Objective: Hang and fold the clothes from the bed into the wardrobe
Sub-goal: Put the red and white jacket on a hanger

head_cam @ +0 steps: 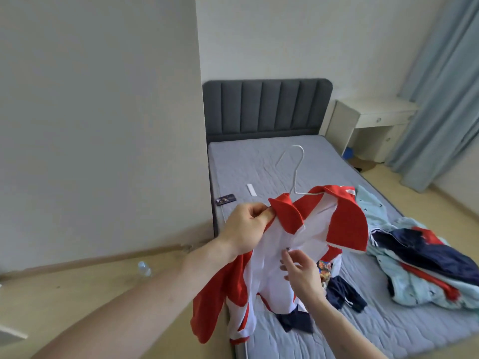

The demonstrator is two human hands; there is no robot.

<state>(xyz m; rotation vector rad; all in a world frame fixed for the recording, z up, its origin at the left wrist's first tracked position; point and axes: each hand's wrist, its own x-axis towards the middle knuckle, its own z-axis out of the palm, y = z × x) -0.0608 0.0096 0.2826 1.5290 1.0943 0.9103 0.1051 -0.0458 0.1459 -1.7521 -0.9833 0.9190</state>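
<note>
A: What's around?

B: A bed point(298, 161) w/ a bare grey top and a dark headboard point(267, 107). On the right side of it lies a pile point(420, 257) of clothes: light blue, navy, some red. Near the foot are dark shorts point(346, 295). A small white strip point(251, 189) and a dark card point(226, 199) lie by the bed's left edge. A white desk point(373, 117) stands in the corner, w/ blue curtains point(445, 81) beside it. A bottle point(144, 268) lies on the floor by the wall.

A: Anything in the way?

B: The jacket point(261, 260) hides part of the bed and some clothes behind it. The left arm crosses in front of the floor.

A: Where's the jacket?

B: Up in the air over the bed's near left corner, red and white. It's on a white hanger point(295, 174).

A: Which way does it point?

B: Long way runs up and down. Collar on top, hem hangs down past the bed edge. The hook sticks up and tilts back toward the headboard. The front is open.

A: And the hands?

B: The left hand point(245, 229) pinches the left side of the collar, fingers curled tight. The right hand point(302, 273) is at the zip in the middle; its fingertips meet at the small zip pull, but it's tiny, so can't tell for sure.
</note>
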